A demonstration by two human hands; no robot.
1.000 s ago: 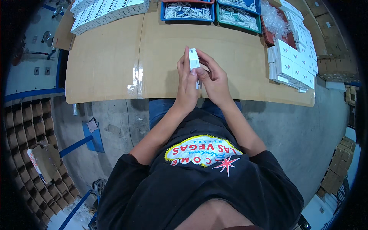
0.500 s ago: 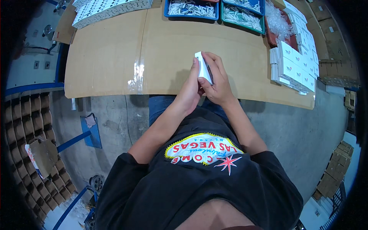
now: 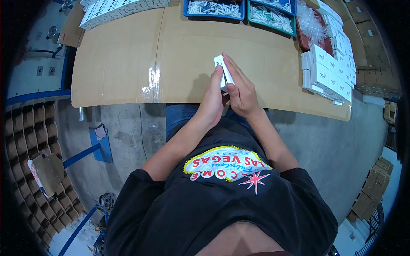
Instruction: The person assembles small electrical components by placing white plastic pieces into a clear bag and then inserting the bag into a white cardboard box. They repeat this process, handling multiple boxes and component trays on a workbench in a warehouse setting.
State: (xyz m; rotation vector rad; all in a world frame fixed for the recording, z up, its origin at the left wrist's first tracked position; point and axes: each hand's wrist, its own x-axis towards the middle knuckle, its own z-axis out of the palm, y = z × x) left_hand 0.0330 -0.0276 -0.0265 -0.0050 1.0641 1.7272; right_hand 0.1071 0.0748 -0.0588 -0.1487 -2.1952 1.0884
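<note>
A small white box (image 3: 219, 61) is pressed between my two hands, just above the near part of the cardboard-covered table (image 3: 119, 64). My left hand (image 3: 212, 96) lies along its left side, with the thumb near the upper end. On the right side, my right hand (image 3: 242, 91) holds it with long, nearly straight fingers and the thumb against the near end. A dark narrow gap shows along the box between the hands. Much of the box is hidden by my palms and fingers.
Blue tray (image 3: 213, 18) and green tray (image 3: 273, 30) with small white pieces stand at the far edge. White boxes (image 3: 329, 74) are stacked right, by a red tray (image 3: 304, 40) with clear plastic. A patterned white stack (image 3: 124, 13) sits far left.
The box has turned slightly between my hands, and a dark gap now shows along it. My right fingers have straightened and flattened against its side, and the right thumb has shifted.
</note>
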